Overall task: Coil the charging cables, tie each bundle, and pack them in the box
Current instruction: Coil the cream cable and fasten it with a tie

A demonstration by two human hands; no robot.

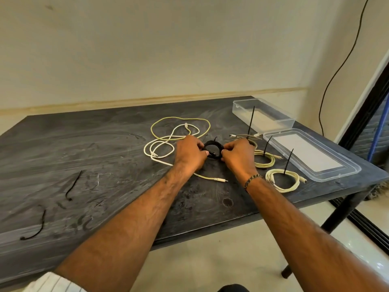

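Both hands gripping a coiled black cable above the dark counter (105,165).

The left hand (190,152) and right hand (236,155) curl their fingers round opposite sides of the black cable (213,146). Just right of the right hand lie tied pale coils (283,180), each with a black tie standing upright. Beyond the left hand sprawl loose white and yellow cables (168,135). Farther right sit a clear lid (311,154) and, behind it, the clear box (263,113).

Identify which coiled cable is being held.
The black coil, gripped between both hands; the three pale tied coils lie untouched at right.
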